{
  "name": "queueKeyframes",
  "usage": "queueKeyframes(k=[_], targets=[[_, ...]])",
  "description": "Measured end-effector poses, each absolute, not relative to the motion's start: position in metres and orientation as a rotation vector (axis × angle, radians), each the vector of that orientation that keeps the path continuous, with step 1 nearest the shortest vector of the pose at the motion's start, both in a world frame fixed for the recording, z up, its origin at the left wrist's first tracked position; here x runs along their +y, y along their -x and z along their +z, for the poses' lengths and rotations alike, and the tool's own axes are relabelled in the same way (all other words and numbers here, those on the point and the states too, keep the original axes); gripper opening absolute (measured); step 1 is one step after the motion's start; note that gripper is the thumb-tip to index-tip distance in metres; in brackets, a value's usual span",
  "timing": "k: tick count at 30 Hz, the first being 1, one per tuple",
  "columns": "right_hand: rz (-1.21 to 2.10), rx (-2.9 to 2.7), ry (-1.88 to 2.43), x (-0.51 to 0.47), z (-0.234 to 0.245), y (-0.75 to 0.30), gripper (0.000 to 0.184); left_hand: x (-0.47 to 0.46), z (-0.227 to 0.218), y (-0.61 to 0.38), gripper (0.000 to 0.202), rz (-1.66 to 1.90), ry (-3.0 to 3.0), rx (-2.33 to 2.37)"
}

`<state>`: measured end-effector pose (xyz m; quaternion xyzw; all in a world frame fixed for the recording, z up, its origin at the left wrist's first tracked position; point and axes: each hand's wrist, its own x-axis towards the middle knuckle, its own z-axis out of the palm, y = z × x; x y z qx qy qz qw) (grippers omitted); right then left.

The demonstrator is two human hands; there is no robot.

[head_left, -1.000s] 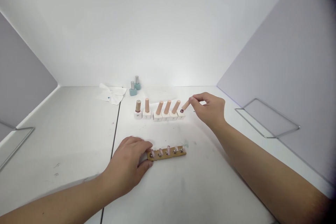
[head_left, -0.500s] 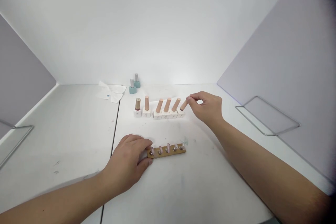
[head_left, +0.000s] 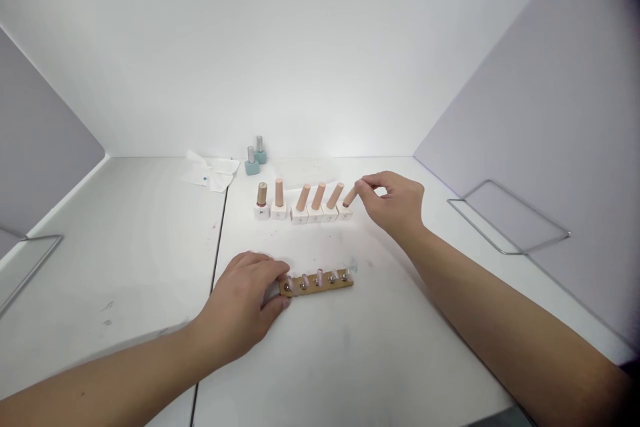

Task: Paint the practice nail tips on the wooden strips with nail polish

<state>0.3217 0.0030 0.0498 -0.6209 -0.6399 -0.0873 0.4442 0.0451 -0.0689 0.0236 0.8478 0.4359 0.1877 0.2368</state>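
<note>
A row of small white square bottles (head_left: 308, 214) with peach caps stands mid-table. My right hand (head_left: 393, 201) pinches the peach cap (head_left: 351, 196) of the rightmost bottle, and the cap leans to the right. A brown-capped bottle (head_left: 261, 201) stands at the row's left end. Closer to me lies a tan wooden strip (head_left: 317, 282) that carries several clear nail tips on metal studs. My left hand (head_left: 245, 310) grips the strip's left end, thumb and fingers closed on it.
Two teal bottles (head_left: 254, 159) with silver caps stand at the back, beside a crumpled white tissue (head_left: 209, 172). Grey panels with wire feet (head_left: 507, 217) flank the white table on both sides. A seam (head_left: 216, 253) runs down the tabletop.
My right hand has lowered the peach cap onto the rightmost bottle, covering its dark opening. The left hand stays on the strip. The view has shifted slightly.
</note>
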Motion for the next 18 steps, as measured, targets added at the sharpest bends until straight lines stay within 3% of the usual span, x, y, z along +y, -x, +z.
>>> queueKeyframes(k=[18], targets=[[-0.124, -1.314, 1.582, -0.008, 0.071, -0.319, 0.012, -0.069, 0.023, -0.044, 0.021, 0.51, -2.335, 1.191]])
